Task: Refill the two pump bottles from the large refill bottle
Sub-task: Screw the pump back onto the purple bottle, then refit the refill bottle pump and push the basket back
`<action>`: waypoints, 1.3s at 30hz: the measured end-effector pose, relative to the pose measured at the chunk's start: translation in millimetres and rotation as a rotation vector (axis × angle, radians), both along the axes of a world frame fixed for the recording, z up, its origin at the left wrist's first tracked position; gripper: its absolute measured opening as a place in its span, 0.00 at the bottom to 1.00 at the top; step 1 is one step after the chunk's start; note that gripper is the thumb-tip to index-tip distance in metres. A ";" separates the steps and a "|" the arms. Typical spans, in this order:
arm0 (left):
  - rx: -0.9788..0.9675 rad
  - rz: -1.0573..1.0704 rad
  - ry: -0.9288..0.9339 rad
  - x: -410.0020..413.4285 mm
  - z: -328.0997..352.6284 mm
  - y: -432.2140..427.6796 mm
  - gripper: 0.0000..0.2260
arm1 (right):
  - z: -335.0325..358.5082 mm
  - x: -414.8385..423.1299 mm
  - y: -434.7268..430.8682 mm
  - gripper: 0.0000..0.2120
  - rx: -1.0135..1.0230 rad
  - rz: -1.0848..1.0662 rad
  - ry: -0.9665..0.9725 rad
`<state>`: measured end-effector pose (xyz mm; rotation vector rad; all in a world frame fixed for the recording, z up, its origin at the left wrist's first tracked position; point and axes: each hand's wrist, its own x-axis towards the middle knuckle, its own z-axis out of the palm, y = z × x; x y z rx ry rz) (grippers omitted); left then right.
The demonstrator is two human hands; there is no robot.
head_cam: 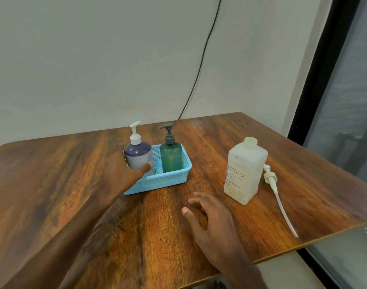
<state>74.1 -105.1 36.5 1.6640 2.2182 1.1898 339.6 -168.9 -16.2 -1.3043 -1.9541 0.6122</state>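
Note:
Two pump bottles stand upright in a light blue basket [174, 178]. The white-pump bottle [137, 153] is on the left, dark at the top and pale below. The green bottle [171, 157] with a dark pump is on the right. My left hand [124, 174] wraps around the lower part of the white-pump bottle, thumb across its front. My right hand [209, 217] hovers over the table with fingers apart, holding nothing. The large translucent refill bottle [245, 172] stands uncapped at the right, apart from both hands.
A loose white pump head with a long dip tube [276, 192] lies on the wooden table [74, 184] just right of the refill bottle. The table's right edge is close behind it. A black cable [199, 67] hangs down the wall behind.

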 end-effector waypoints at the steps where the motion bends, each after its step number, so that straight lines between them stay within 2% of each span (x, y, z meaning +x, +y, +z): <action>1: -0.002 0.019 0.002 3.0 0.3 -4.9 0.33 | -0.2 0.3 0.0 0.18 0.004 0.001 0.003; 6: 0.054 0.047 -0.050 17.5 -10.3 -35.0 0.33 | -0.8 0.1 2.5 0.17 0.018 0.003 0.024; 9: 0.095 0.042 -0.146 28.5 -20.4 -54.1 0.38 | -2.9 -0.6 4.8 0.16 0.028 -0.003 0.026; 11: 0.224 0.074 -0.068 50.4 -16.0 -72.1 0.34 | -4.0 -0.7 5.3 0.16 0.033 -0.005 0.022; 14: 0.476 -0.083 0.058 94.0 0.6 -96.4 0.30 | -1.1 0.7 5.2 0.14 0.048 -0.004 0.044; 17: 0.509 -0.253 0.101 117.1 -5.4 -96.6 0.28 | 3.6 5.4 5.1 0.12 0.044 0.013 0.097; 21: 0.479 -0.395 0.095 149.0 -5.9 -91.1 0.19 | 5.5 20.8 4.2 0.10 0.040 0.023 0.148; 24: 0.432 -0.440 0.033 169.3 -1.7 -80.0 0.18 | 11.5 41.8 -2.7 0.07 0.045 -0.027 0.174; 26: 0.378 -0.435 -0.038 181.9 2.2 -70.8 0.23 | 15.4 59.4 -6.8 0.06 0.097 -0.109 0.214; 29: 0.230 -0.411 -0.135 199.4 6.4 -51.3 0.37 | 24.1 89.4 -7.3 0.03 0.192 -0.262 0.299; 32: 0.127 -0.425 -0.115 217.1 10.1 -31.7 0.47 | 32.8 120.5 3.6 0.07 0.252 -0.429 0.360; 36: 0.069 -0.460 -0.110 234.4 8.9 -12.0 0.47 | 34.4 150.8 34.3 0.08 0.172 -0.576 0.282; 39: 0.068 -0.473 -0.096 235.8 2.5 -0.7 0.44 | 29.0 160.0 61.3 0.14 0.057 -0.555 0.166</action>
